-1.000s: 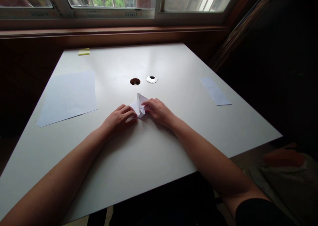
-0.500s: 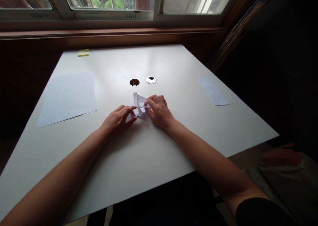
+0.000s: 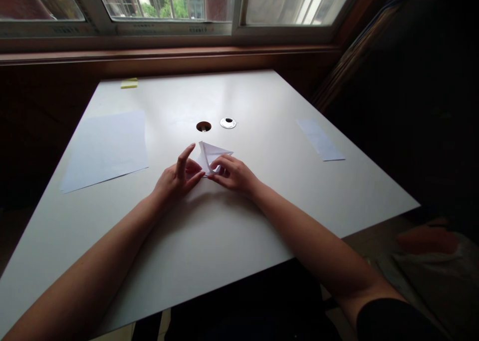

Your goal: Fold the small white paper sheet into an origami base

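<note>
A small folded white paper [image 3: 210,155] stands partly raised on the white table [image 3: 224,221], just in front of me. My right hand [image 3: 232,173] pinches its right side, fingers closed on the fold. My left hand [image 3: 175,177] rests at the paper's left edge; its forefinger points up and the other fingers curl against the paper's lower corner. The lower part of the paper is hidden behind both hands.
Flat white sheets [image 3: 107,149] lie on the left of the table. A narrow paper strip [image 3: 320,139] lies to the right. A round cable hole [image 3: 203,127] and its loose cap [image 3: 228,123] sit beyond the hands. A yellow sticky pad [image 3: 128,83] is at the far left corner.
My left forefinger has lifted off the paper and now points up. My right hand has slid down and towards me along the fold. The paper's flap has opened wider to the right.
</note>
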A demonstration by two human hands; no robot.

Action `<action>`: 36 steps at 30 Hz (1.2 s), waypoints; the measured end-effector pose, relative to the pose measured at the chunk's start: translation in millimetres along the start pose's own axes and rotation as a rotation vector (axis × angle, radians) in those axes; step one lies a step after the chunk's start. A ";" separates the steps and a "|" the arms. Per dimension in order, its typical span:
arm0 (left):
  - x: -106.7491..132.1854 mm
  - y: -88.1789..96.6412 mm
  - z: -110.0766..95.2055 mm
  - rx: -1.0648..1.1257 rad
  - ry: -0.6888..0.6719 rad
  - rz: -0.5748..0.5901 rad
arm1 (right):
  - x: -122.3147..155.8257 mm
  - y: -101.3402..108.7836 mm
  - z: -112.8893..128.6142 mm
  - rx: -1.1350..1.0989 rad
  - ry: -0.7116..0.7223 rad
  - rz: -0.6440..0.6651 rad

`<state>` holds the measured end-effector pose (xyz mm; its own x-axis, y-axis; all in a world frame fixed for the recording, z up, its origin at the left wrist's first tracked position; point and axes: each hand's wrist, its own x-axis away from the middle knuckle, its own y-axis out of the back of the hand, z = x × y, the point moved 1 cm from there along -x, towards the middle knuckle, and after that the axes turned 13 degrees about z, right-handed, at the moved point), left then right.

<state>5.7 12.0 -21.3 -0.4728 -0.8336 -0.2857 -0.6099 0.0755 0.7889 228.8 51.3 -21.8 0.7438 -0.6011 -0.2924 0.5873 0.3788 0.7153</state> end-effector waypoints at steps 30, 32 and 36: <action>-58.8 77.5 -13.4 -0.004 0.058 0.497 | 1.8 4.4 8.7 0.253 0.003 -0.086; -54.1 75.5 -9.7 0.076 0.061 0.455 | 2.7 5.2 9.4 0.245 0.011 -0.083; -40.5 65.3 -1.5 0.344 0.223 0.427 | 1.8 4.3 1.1 0.193 0.026 -0.053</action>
<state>-14.0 49.9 42.6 -0.5991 -0.7827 0.1687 -0.5840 0.5713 0.5767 232.3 51.0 -18.6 0.7230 -0.5972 -0.3473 0.5554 0.2035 0.8063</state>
